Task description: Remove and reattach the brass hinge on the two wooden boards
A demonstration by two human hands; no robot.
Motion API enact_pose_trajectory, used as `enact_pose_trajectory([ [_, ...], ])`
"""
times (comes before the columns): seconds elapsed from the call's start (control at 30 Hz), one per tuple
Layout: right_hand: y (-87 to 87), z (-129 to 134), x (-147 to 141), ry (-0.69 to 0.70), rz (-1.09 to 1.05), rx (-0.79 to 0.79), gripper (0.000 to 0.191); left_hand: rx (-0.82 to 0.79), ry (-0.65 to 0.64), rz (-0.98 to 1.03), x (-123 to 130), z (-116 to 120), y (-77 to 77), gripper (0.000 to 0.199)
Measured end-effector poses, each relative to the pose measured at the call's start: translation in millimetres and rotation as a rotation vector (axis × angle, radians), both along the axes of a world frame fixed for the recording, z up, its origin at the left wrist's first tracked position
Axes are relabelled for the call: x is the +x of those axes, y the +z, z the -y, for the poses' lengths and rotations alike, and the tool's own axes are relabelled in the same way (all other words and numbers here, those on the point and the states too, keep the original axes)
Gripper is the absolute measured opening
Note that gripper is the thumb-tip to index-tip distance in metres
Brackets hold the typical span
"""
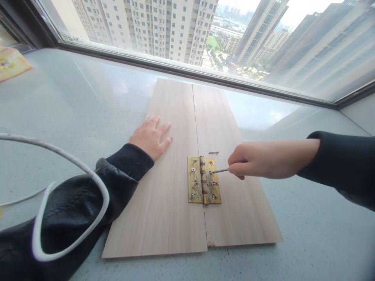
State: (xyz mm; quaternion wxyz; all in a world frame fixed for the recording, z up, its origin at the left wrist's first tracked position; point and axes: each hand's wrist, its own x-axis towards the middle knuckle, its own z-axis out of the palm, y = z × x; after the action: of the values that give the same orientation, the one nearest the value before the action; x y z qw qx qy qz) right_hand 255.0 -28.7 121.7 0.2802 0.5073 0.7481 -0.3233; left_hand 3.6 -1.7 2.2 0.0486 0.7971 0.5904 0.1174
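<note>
Two pale wood-grain boards lie side by side, the left board (164, 218) and the right board (243, 218). A worn brass hinge (191, 187) lies across their seam, with screws in both leaves. My left hand (150, 136) rests on the left board's outer edge, fingers spread, holding nothing. My right hand (258, 160) is closed around a screwdriver (220, 170); its thin metal shaft points left and its tip meets the hinge's right leaf. The handle is hidden in my fist. A loose screw (213, 152) lies on the right board just above the hinge.
The boards lie on a glossy pale speckled sill (73, 97). Behind them runs a dark window frame (164, 68), with tall buildings outside. A white cable (101, 187) loops over my left sleeve. A yellowish packet (13, 64) sits at the far left.
</note>
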Motion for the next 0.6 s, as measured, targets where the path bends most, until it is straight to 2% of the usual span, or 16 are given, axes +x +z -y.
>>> enact_pose_trajectory([
  [0.1,2.2,11,2,0.283,0.027,0.248,0.035,0.010,0.003,0.000,0,0,0.1,0.054],
  [0.23,5.5,17,6,0.586,0.125,0.432,0.031,-0.004,0.017,0.006,2,2,1.7,0.053],
  [0.3,5.5,18,7,0.706,0.154,0.489,0.028,-0.013,0.019,0.006,2,2,2.5,0.053],
  [0.37,4.8,21,5,0.737,0.167,0.511,0.027,-0.015,0.019,0.005,2,2,3.0,0.053],
  [0.4,4.5,24,3,0.693,0.169,0.514,0.027,-0.015,0.019,0.006,2,2,3.1,0.053],
  [0.47,4.1,28,-3,0.462,0.145,0.454,0.030,-0.017,0.019,0.007,2,2,3.0,0.053],
  [0.5,3.9,29,-6,0.275,0.125,0.379,0.032,-0.018,0.020,0.009,2,2,2.8,0.054],
  [0.6,2.5,26,-14,-0.374,0.028,-0.061,0.029,-0.020,0.019,0.016,2,2,2.4,0.053],
])
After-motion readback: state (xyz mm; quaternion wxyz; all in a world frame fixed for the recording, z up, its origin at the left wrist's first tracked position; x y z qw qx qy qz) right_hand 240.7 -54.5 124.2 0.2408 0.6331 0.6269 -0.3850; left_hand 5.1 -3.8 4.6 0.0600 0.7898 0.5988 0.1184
